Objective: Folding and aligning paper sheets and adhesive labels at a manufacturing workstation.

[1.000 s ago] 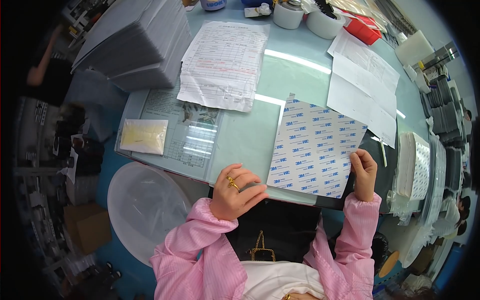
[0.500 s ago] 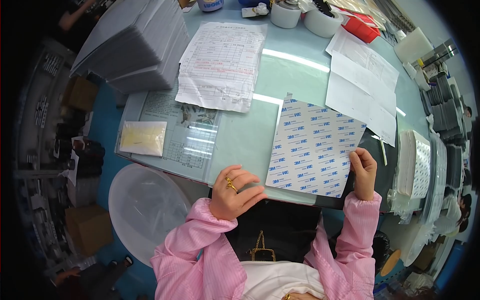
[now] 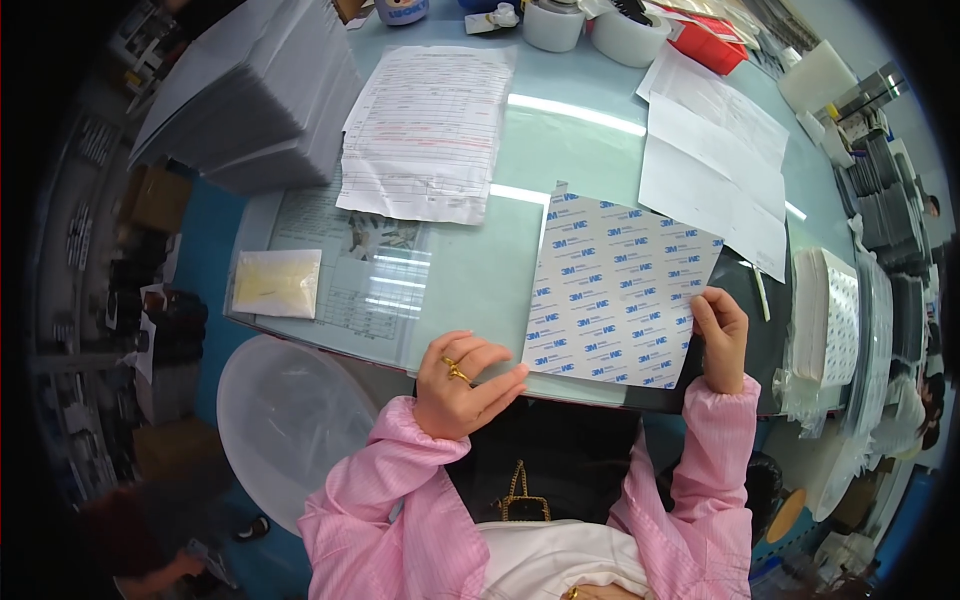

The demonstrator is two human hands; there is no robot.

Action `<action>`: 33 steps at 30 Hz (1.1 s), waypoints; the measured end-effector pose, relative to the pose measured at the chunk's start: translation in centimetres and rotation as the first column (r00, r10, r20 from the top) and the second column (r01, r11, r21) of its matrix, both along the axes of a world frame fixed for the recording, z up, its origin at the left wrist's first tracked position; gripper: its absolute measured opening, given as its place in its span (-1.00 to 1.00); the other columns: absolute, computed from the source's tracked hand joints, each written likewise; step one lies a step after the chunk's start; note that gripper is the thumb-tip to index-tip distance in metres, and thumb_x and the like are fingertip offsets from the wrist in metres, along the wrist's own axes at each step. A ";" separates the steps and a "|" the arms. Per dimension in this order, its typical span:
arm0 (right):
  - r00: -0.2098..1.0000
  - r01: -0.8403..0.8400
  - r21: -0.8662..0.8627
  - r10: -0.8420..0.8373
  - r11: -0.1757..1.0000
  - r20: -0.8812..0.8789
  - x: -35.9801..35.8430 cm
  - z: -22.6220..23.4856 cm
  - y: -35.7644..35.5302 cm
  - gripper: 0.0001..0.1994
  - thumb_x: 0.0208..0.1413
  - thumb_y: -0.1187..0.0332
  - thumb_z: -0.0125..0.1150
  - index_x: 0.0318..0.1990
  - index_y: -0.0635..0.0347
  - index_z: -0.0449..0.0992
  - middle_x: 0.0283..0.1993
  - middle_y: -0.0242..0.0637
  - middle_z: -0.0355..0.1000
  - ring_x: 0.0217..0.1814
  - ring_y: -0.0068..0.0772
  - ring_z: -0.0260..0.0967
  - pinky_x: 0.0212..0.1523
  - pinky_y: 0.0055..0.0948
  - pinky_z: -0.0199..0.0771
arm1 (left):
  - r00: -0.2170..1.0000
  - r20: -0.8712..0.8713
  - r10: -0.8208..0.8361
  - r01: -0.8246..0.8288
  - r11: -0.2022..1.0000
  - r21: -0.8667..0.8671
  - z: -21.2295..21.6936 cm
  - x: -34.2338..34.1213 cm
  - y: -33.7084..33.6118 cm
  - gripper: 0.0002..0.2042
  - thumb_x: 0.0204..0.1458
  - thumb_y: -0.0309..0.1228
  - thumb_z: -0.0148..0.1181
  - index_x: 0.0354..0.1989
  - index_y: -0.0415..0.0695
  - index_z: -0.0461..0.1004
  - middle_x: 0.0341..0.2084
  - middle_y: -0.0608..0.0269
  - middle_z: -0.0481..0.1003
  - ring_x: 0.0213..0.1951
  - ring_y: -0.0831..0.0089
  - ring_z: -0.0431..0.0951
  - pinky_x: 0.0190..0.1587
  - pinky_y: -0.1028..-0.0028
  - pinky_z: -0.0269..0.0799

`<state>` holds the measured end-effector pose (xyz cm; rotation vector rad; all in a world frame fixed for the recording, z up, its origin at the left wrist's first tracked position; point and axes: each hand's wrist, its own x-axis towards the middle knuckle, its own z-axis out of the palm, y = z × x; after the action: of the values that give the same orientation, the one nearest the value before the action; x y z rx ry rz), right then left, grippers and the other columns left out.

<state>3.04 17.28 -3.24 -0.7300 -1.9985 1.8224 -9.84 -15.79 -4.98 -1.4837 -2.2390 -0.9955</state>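
Note:
A white sheet with a repeated blue print [image 3: 622,290] lies at the table's front edge, slightly turned. My right hand [image 3: 722,335] is closed on its right edge, pinching it between thumb and bent fingers. By the sheet's lower left corner is my left hand [image 3: 463,383], with gold rings on it. Its fingers are loosely bent and apart, and one fingertip reaches the corner; whether it presses on it I cannot tell. Nothing shows in that hand.
A tall stack of grey-white sheets [image 3: 250,95] stands at the far left, near a printed form [image 3: 428,135] and a flat yellowish packet [image 3: 277,284]. Folded papers [image 3: 712,165] lie at right. Below the table's left edge is a translucent tub [image 3: 290,430]. Tape rolls [image 3: 630,42] sit at the back.
The view has shifted a little. My left hand's fingertip has come closer to the sheet's lower left corner. My right hand keeps its hold. At the lower left, another person has moved.

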 end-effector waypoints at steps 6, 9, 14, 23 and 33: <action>1.000 -0.003 0.035 0.002 0.999 0.008 0.0 0.1 0.1 -0.86 0.29 0.39 0.16 -0.13 0.28 0.54 -0.32 -0.47 0.52 -0.37 -0.76 0.36 -0.33 -0.71 0.33 | 1.000 -0.028 0.010 -0.009 1.000 0.027 0.0 -0.1 0.6 -0.75 -0.25 -0.40 0.47 -0.31 0.08 0.64 -0.31 0.41 0.43 -0.20 0.34 0.46 -0.07 0.23 0.40; 1.000 -0.016 0.031 0.017 0.999 -0.009 0.0 0.1 0.2 -0.85 0.29 0.40 0.16 -0.13 0.30 0.54 -0.31 -0.44 0.53 -0.35 -0.73 0.40 -0.32 -0.69 0.38 | 0.999 -0.032 0.014 -0.013 0.999 0.031 0.0 0.0 0.7 -0.76 -0.25 -0.42 0.46 -0.33 0.08 0.64 -0.34 0.42 0.41 -0.21 0.34 0.46 -0.07 0.23 0.40; 0.999 -0.031 0.020 0.031 0.999 -0.020 0.0 0.1 0.3 -0.86 0.28 0.43 0.16 -0.13 0.32 0.55 -0.31 -0.41 0.54 -0.34 -0.70 0.42 -0.30 -0.66 0.42 | 1.000 -0.025 0.017 -0.017 1.000 0.012 0.1 0.0 0.8 -0.76 -0.27 -0.44 0.46 -0.35 0.07 0.64 -0.37 0.41 0.39 -0.23 0.35 0.45 -0.10 0.24 0.39; 0.998 -0.016 0.044 0.018 0.999 -0.061 0.2 0.2 0.2 -0.87 0.25 0.47 0.20 -0.14 0.35 0.56 -0.31 -0.39 0.53 -0.35 -0.67 0.40 -0.31 -0.64 0.43 | 0.999 -0.035 -0.007 0.007 1.000 -0.021 0.3 0.0 0.8 -0.78 -0.23 -0.38 0.46 -0.33 0.08 0.65 -0.37 0.43 0.40 -0.22 0.38 0.45 -0.07 0.25 0.39; 0.995 -0.032 0.050 0.036 0.998 -0.088 0.1 0.1 0.2 -0.89 0.24 0.52 0.19 -0.14 0.39 0.54 -0.35 -0.36 0.52 -0.38 -0.63 0.40 -0.31 -0.63 0.42 | 0.999 -0.040 -0.003 0.002 1.000 -0.025 0.5 0.3 1.3 -0.76 -0.25 -0.41 0.47 -0.33 0.05 0.65 -0.38 0.38 0.38 -0.25 0.35 0.45 -0.08 0.23 0.37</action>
<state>3.19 17.48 -3.18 -0.5937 -2.0026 1.7858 -9.59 -14.52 -4.45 -1.5043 -2.2300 -0.9334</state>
